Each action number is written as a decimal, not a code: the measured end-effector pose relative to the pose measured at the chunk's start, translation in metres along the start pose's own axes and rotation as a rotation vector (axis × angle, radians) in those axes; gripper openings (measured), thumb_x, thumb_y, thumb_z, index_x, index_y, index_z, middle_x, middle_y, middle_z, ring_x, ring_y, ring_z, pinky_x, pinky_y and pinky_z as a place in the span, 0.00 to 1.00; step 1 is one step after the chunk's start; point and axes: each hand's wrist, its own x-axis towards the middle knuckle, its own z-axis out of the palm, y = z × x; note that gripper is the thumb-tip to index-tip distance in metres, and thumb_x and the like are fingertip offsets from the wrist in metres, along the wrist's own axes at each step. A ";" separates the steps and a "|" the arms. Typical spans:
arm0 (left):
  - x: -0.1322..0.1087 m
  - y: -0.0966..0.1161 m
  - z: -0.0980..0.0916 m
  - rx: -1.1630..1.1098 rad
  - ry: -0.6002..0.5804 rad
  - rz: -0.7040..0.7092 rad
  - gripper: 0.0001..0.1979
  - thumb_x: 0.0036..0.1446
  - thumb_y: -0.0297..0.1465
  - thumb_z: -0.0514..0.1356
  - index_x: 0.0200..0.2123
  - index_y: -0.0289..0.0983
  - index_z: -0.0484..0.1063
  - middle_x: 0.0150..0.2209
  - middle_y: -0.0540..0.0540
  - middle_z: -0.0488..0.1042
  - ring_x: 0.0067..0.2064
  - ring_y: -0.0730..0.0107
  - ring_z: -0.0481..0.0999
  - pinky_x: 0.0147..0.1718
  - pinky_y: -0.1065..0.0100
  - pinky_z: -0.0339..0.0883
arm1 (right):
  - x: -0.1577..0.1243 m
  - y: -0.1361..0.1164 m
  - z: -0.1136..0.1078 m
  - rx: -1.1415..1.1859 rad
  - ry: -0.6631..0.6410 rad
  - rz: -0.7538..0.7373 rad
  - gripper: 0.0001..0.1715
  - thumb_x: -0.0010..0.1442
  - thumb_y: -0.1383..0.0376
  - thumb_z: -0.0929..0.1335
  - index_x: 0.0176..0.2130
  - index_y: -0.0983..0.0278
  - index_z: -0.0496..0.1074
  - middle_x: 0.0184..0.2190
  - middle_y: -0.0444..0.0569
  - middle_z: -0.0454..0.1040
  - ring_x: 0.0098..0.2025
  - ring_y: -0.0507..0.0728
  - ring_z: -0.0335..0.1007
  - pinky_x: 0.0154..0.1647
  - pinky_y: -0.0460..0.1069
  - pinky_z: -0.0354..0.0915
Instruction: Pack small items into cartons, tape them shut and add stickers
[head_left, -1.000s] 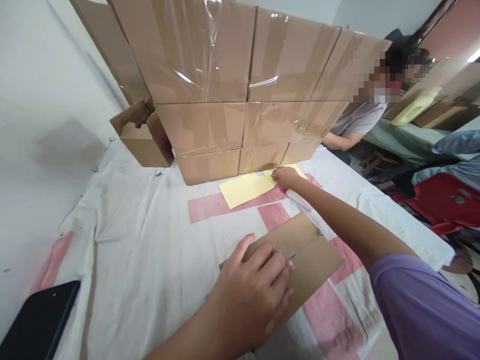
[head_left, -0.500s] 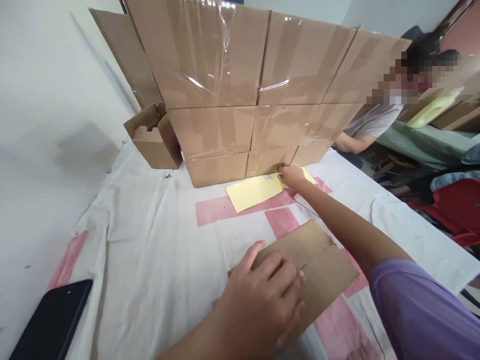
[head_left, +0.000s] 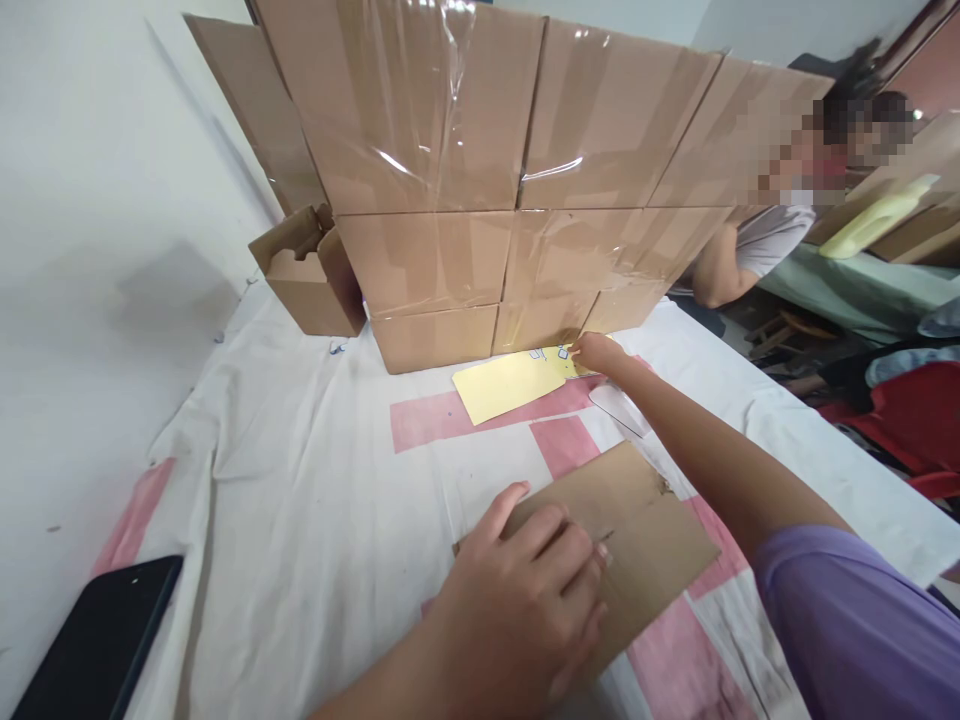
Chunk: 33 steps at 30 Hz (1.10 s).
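My left hand (head_left: 525,590) lies palm down on a brown cardboard piece (head_left: 637,530) near me, fingers stretched over it. My right hand (head_left: 596,352) reaches far forward to a yellow sheet (head_left: 510,383) lying at the foot of a stack of taped cardboard boxes (head_left: 480,170). Its fingers are closed on something small at the sheet's far right corner; I cannot make out what. Small white stickers sit on the sheet beside my fingertips. Everything lies on a white cloth with pink stripes (head_left: 300,480).
A small open carton (head_left: 304,270) stands left of the stack. A black phone (head_left: 90,645) lies at the near left. A white wall runs along the left. Another person (head_left: 750,250) sits behind the boxes at right, near a red chair (head_left: 915,420).
My right hand has slid slightly right along the yellow sheet's far edge. The other person's arm has lifted. My left hand stays on the cardboard.
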 end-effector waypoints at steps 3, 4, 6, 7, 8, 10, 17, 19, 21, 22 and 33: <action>0.000 0.000 0.000 -0.004 -0.005 -0.005 0.13 0.66 0.34 0.55 0.49 0.37 0.74 0.41 0.51 0.77 0.48 0.65 0.74 0.57 0.50 0.58 | -0.005 -0.002 -0.002 -0.016 -0.033 0.012 0.15 0.63 0.66 0.66 0.46 0.65 0.79 0.46 0.57 0.80 0.44 0.62 0.76 0.37 0.49 0.67; 0.000 0.000 0.000 -0.008 -0.013 -0.006 0.13 0.66 0.34 0.55 0.50 0.37 0.74 0.41 0.51 0.77 0.48 0.65 0.74 0.57 0.50 0.57 | -0.007 -0.004 -0.002 -0.020 -0.039 0.017 0.15 0.63 0.65 0.66 0.46 0.67 0.79 0.44 0.59 0.80 0.43 0.62 0.77 0.36 0.49 0.66; 0.000 -0.001 0.000 -0.011 -0.023 -0.006 0.14 0.67 0.35 0.55 0.51 0.37 0.73 0.42 0.51 0.77 0.49 0.64 0.73 0.57 0.50 0.57 | -0.012 -0.007 -0.002 -0.029 -0.041 0.026 0.16 0.64 0.64 0.66 0.46 0.69 0.77 0.44 0.61 0.79 0.42 0.63 0.77 0.37 0.50 0.66; 0.000 -0.001 0.000 -0.010 -0.027 -0.004 0.14 0.67 0.35 0.54 0.51 0.37 0.73 0.42 0.51 0.77 0.49 0.64 0.73 0.57 0.50 0.57 | -0.015 -0.008 -0.002 -0.033 -0.041 0.029 0.16 0.65 0.64 0.65 0.47 0.70 0.77 0.44 0.62 0.79 0.43 0.64 0.77 0.38 0.50 0.66; 0.000 -0.001 0.000 -0.009 -0.029 -0.004 0.14 0.67 0.35 0.54 0.51 0.37 0.73 0.42 0.51 0.77 0.49 0.65 0.73 0.57 0.49 0.57 | -0.018 -0.009 -0.001 -0.037 -0.041 0.028 0.16 0.65 0.64 0.66 0.48 0.70 0.76 0.45 0.63 0.78 0.44 0.64 0.76 0.39 0.51 0.66; 0.000 -0.001 -0.001 -0.006 -0.031 -0.001 0.14 0.68 0.35 0.54 0.51 0.37 0.73 0.42 0.51 0.77 0.49 0.65 0.74 0.56 0.49 0.58 | -0.024 -0.011 -0.001 -0.044 -0.046 0.025 0.16 0.64 0.64 0.66 0.49 0.70 0.76 0.45 0.64 0.78 0.45 0.65 0.76 0.41 0.51 0.67; -0.002 0.000 0.001 -0.008 -0.014 0.015 0.14 0.68 0.36 0.54 0.52 0.37 0.73 0.41 0.50 0.77 0.46 0.65 0.74 0.56 0.48 0.61 | -0.033 -0.010 -0.010 -0.050 -0.040 0.034 0.17 0.62 0.63 0.68 0.49 0.65 0.78 0.49 0.59 0.78 0.47 0.64 0.76 0.42 0.51 0.68; -0.002 -0.001 0.002 -0.004 0.002 0.021 0.15 0.68 0.36 0.54 0.51 0.37 0.73 0.41 0.49 0.77 0.45 0.65 0.74 0.55 0.48 0.62 | -0.029 -0.008 -0.012 -0.043 0.001 0.025 0.19 0.64 0.61 0.66 0.53 0.62 0.76 0.54 0.57 0.76 0.51 0.63 0.74 0.44 0.51 0.68; -0.002 -0.002 0.003 0.001 0.014 0.028 0.14 0.68 0.36 0.54 0.51 0.37 0.73 0.40 0.49 0.77 0.45 0.64 0.74 0.55 0.48 0.62 | -0.022 -0.008 -0.012 -0.036 0.040 0.006 0.22 0.67 0.59 0.64 0.58 0.58 0.73 0.57 0.54 0.74 0.55 0.62 0.72 0.46 0.50 0.68; -0.002 -0.002 0.003 0.002 0.017 0.032 0.14 0.68 0.36 0.53 0.51 0.37 0.73 0.40 0.49 0.77 0.45 0.64 0.74 0.55 0.48 0.62 | -0.019 -0.009 -0.011 -0.033 0.050 -0.004 0.22 0.67 0.59 0.64 0.58 0.57 0.73 0.57 0.53 0.74 0.56 0.61 0.71 0.47 0.50 0.67; -0.001 -0.002 0.000 0.008 -0.002 0.028 0.14 0.67 0.35 0.54 0.50 0.37 0.73 0.40 0.50 0.77 0.46 0.65 0.74 0.56 0.49 0.60 | 0.001 -0.023 0.001 -0.119 0.064 -0.109 0.18 0.69 0.63 0.62 0.46 0.66 0.78 0.49 0.62 0.78 0.51 0.65 0.74 0.46 0.53 0.66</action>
